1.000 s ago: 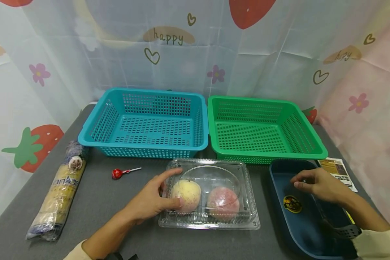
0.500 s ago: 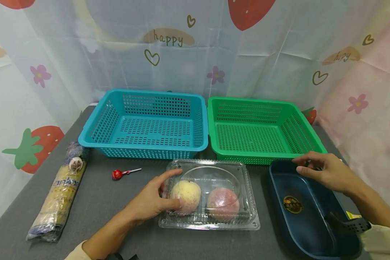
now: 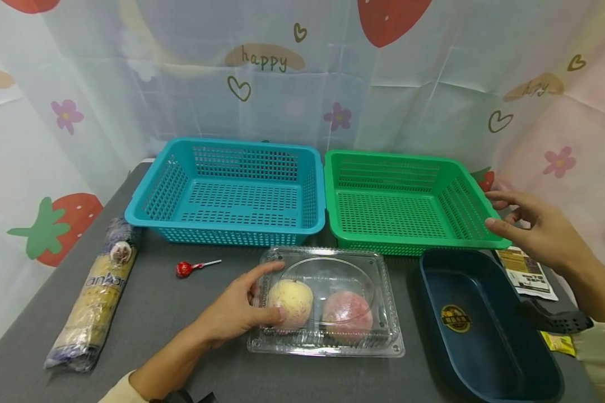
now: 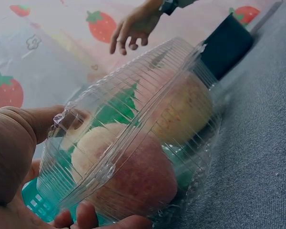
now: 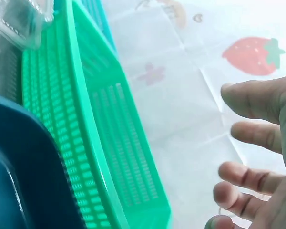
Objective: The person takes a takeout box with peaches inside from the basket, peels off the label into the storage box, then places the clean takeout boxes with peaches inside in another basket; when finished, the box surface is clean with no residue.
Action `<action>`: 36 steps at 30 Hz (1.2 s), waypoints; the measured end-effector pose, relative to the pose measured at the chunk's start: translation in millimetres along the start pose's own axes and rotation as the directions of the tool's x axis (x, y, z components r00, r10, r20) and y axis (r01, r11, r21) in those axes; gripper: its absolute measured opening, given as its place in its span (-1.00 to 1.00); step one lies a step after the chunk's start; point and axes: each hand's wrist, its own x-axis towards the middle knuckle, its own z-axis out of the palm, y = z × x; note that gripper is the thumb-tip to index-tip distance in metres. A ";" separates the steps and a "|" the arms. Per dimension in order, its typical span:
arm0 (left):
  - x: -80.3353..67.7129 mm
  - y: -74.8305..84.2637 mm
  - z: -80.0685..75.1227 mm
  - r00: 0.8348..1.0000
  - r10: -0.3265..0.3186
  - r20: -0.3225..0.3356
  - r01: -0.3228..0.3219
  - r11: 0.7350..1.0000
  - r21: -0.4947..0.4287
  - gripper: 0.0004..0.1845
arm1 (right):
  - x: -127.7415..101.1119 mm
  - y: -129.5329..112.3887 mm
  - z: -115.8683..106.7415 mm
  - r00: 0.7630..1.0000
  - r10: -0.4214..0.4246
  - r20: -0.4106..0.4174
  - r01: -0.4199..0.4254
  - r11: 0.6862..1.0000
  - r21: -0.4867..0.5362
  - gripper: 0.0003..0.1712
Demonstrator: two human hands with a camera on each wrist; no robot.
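My left hand (image 3: 242, 307) grips the left side of a clear plastic clamshell box (image 3: 383, 302), thumb on the lid and fingers at its side. Inside the box lie two round fruits that look like peaches, a yellowish one (image 3: 294, 296) and a pink one (image 3: 348, 313). In the left wrist view the box's ribbed wall (image 4: 181, 52) and both fruits are close up. My right hand (image 3: 539, 229) hovers by the right end of the green basket (image 3: 418, 240), holding nothing. Its fingers (image 5: 250, 98) are spread and loosely bent in the right wrist view.
A blue basket (image 3: 237, 226) stands left of the green one. A dark blue tray (image 3: 484, 313) lies at the right, with a printed packet (image 3: 526, 271) and a yellow packet (image 3: 559, 342) beside it. Leftward are a red lollipop (image 3: 184, 269) and a long wrapped pack (image 3: 96, 296).
My right hand has moved from over the dark blue tray, up and to the right, to beside the green basket, uncovering the printed packet. My left hand has stayed on the box.
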 end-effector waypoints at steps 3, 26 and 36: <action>0.1 0.4 -0.2 1.000 -0.001 0.006 0.001 1.000 -0.008 -0.15 | 3.4 3.7 -2.2 0.999 0.020 -0.032 -0.020 1.000 -0.009 -0.35; -0.9 3.1 -1.1 0.999 -0.029 0.029 0.031 0.996 -0.084 -0.16 | 11.5 64.3 13.3 0.991 0.067 0.116 -0.056 0.994 -0.095 -0.24; -1.3 3.8 -0.3 0.997 -0.054 0.046 0.061 0.985 -0.163 -0.14 | 9.7 75.3 20.9 0.979 0.087 0.186 -0.070 0.993 -0.099 -0.20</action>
